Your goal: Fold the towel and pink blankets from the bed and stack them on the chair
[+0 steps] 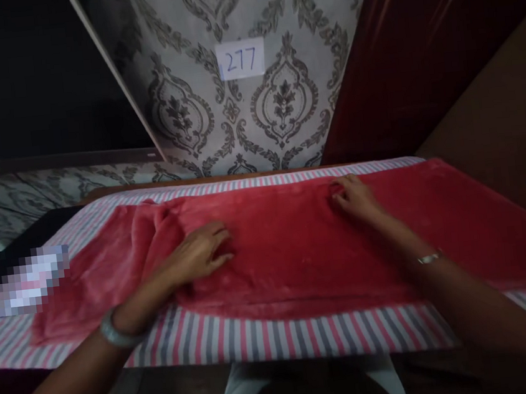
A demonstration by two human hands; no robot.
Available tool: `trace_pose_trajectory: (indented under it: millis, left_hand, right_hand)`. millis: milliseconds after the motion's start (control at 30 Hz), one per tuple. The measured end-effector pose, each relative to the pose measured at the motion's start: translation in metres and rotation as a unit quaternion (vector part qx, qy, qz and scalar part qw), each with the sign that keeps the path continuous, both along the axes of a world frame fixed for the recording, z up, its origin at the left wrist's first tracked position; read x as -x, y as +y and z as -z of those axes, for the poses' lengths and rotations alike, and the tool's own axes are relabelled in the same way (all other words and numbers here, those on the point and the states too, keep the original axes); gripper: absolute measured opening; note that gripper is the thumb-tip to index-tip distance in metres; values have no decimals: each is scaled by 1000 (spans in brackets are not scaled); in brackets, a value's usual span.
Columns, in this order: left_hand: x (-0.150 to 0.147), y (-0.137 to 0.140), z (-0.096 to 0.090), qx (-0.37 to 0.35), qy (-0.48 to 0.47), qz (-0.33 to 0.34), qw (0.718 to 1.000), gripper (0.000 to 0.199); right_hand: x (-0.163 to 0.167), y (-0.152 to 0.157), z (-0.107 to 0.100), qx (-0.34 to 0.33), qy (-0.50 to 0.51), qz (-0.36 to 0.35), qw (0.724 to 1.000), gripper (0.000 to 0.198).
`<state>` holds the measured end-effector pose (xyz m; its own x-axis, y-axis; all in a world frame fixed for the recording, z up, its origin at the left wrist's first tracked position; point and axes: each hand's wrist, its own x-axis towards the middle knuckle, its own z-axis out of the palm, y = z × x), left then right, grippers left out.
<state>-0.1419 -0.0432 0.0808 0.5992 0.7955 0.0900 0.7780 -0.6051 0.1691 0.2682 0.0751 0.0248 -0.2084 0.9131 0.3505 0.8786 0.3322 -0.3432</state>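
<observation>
A long red plush cloth [287, 244] lies spread across the table, smooth in the middle and bunched into folds at its left part. I cannot tell whether it is a garment or a blanket. My left hand [198, 254] rests over it beside the folds, thumb and fingers bent but apart, with nothing seen between them. Near the cloth's far edge, my right hand [356, 196] has curled fingers closed on a small raised fold of it. Slight blur softens both hands.
A striped sheet [259, 341] in pink, grey and white covers the table. A blurred-out pale object [32, 281] lies at the left. Behind are a dark screen [38, 76], patterned wallpaper with a paper marked 277 [241, 59], and a dark red panel [398, 51] at the right.
</observation>
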Motion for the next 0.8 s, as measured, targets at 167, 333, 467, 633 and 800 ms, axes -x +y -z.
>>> trace_pose_trajectory:
  millis: [167, 333, 467, 633, 800]
  left_hand:
    - [-15, -67, 36, -15, -3, 59, 998, 31]
    - [-17, -77, 55, -57, 9, 54, 997, 30]
    - [-19, -74, 59, -69, 8, 36, 997, 31]
    - [-21, -77, 59, -85, 48, -2, 995, 26]
    - [-18, -91, 59, -69, 50, -8, 996, 32]
  right_hand:
    - [-9, -130, 9, 33, 31, -193, 980, 16]
    - [-9, -190, 33, 27, -3, -183, 983, 29]
    - [-9, -186, 47, -39, 1, -174, 984, 25]
    - [-4, -192, 46, -120, 11, -149, 981, 23]
    - [-9, -212, 49, -112, -2, -160, 981, 23]
